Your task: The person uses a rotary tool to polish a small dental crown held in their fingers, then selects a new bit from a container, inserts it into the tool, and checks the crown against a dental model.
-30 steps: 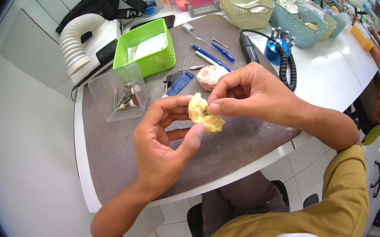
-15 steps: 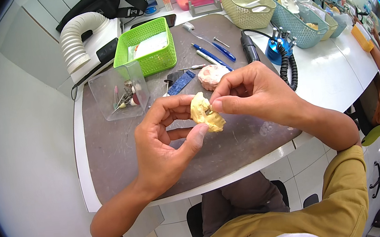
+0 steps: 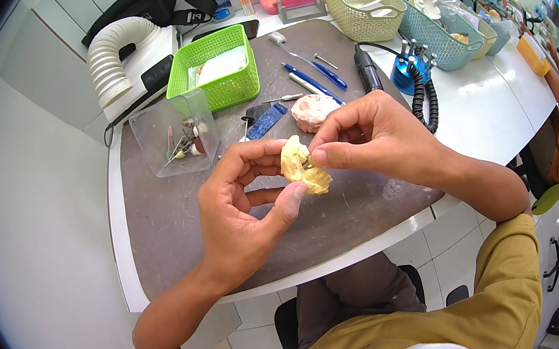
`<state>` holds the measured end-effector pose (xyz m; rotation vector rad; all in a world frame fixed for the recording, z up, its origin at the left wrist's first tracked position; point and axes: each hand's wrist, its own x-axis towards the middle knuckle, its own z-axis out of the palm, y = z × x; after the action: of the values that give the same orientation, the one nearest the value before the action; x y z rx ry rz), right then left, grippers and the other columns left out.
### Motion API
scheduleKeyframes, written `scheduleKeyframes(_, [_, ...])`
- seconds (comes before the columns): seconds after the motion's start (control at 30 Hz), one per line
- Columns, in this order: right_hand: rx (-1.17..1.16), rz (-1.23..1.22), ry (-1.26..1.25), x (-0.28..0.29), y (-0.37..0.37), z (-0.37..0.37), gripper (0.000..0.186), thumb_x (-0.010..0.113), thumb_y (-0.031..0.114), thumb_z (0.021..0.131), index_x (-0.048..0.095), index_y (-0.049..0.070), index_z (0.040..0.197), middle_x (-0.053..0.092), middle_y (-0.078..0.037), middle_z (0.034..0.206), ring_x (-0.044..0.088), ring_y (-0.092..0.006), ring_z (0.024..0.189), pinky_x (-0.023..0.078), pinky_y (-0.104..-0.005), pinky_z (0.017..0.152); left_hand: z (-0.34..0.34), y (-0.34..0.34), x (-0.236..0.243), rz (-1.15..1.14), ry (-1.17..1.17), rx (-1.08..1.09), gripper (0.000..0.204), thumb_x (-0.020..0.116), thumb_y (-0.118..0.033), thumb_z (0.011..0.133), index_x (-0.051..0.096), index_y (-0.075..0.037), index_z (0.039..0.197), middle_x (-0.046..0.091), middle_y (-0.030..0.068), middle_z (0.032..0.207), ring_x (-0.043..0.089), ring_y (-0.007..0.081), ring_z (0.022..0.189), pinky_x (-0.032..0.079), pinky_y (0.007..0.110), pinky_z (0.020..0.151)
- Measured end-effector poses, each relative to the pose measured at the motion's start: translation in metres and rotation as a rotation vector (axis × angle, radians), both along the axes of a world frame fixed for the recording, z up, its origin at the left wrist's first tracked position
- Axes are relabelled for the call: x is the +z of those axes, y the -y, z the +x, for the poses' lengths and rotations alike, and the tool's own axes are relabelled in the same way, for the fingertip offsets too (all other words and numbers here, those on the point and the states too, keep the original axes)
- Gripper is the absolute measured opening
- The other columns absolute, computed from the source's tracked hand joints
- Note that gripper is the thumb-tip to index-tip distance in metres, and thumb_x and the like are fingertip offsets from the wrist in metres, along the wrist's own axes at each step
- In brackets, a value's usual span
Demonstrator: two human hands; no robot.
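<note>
Between the thumb and fingers of my left hand (image 3: 238, 203) is a yellow dental plaster model (image 3: 293, 157), held up above the work mat. My right hand (image 3: 379, 139) is closed in a pinch at the model's inner gap. A small, dark metallic-looking bit shows by those fingertips, too small to name. Just beyond the hands, a pinkish-white plaster piece (image 3: 314, 112) lies on the mat. Next to it are a blue block (image 3: 267, 121) and a thin metal instrument (image 3: 282, 98).
On the brown mat (image 3: 183, 234) stand a clear box (image 3: 175, 135) of small rotary bits and a green basket (image 3: 213, 72). Pens (image 3: 329, 76) and a toothbrush (image 3: 289, 48) lie farther back. A black handpiece (image 3: 367, 69) rests near a blue bur stand (image 3: 411, 68). Someone else sits at the right.
The fingertips of my right hand have shifted very slightly against the model. Everything else looks the same.
</note>
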<state>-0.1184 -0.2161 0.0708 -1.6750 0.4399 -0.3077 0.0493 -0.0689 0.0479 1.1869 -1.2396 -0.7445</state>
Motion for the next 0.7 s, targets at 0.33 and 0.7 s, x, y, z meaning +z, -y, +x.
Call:
scheduleKeyframes(0.33, [-0.001, 0.039, 0.018, -0.004, 0.000, 0.000, 0.016, 0.073, 0.013, 0.090, 0.073, -0.003, 0.093, 0.070, -0.002, 0.084, 0.062, -0.0033, 0.076, 0.050, -0.0186, 0.068, 0.000, 0.000, -0.001, 0.003, 0.024, 0.014, 0.040, 0.074, 0.001, 0.083, 0.055, 0.003, 0.119, 0.063, 0.0122, 0.112, 0.064, 0.0165, 0.105, 0.060, 0.029, 0.084])
scheduleKeyframes(0.7, [-0.096, -0.165, 0.201, -0.021, -0.008, 0.003, 0.016, 0.072, 0.016, 0.090, 0.073, 0.000, 0.090, 0.066, 0.001, 0.071, 0.052, -0.0014, 0.063, 0.041, -0.0214, 0.054, 0.001, 0.002, -0.011, -0.081, 0.123, 0.058, 0.043, 0.075, 0.003, 0.082, 0.055, 0.002, 0.121, 0.061, 0.0114, 0.112, 0.063, 0.0173, 0.106, 0.061, 0.031, 0.085])
